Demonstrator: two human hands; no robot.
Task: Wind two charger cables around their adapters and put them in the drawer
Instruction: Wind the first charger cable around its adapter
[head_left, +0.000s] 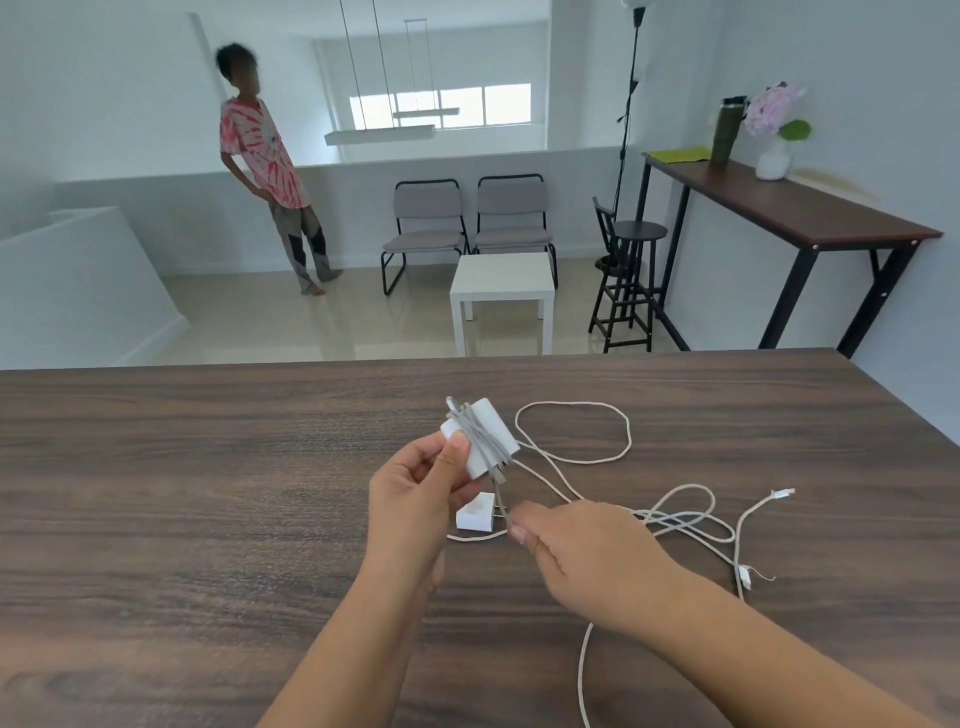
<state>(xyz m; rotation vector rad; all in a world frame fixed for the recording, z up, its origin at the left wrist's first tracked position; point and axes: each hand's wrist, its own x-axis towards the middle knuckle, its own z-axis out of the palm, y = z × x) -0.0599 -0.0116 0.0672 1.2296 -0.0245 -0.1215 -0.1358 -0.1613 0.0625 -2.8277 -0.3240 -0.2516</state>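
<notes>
My left hand (415, 493) holds a white square adapter (488, 434) above the dark wooden table (208, 493), thumb pressed on its face. Several turns of grey-white cable (480, 441) wrap around the adapter. A short length of that cable runs down from the adapter into my right hand (576, 551), which pinches it between thumb and fingers. A second, smaller white adapter (475, 514) lies on the table just below the first one. Its loose white cable (576, 457) sprawls in loops to the right, with a connector end (782, 493) lying free.
Another cable end with a small plug (745, 577) lies at the right. A cable strand (584, 675) runs toward the table's near edge. Beyond the table stand a person (270, 166), two grey chairs (467, 228), a white side table (501, 296) and a tall desk (789, 208). No drawer is visible.
</notes>
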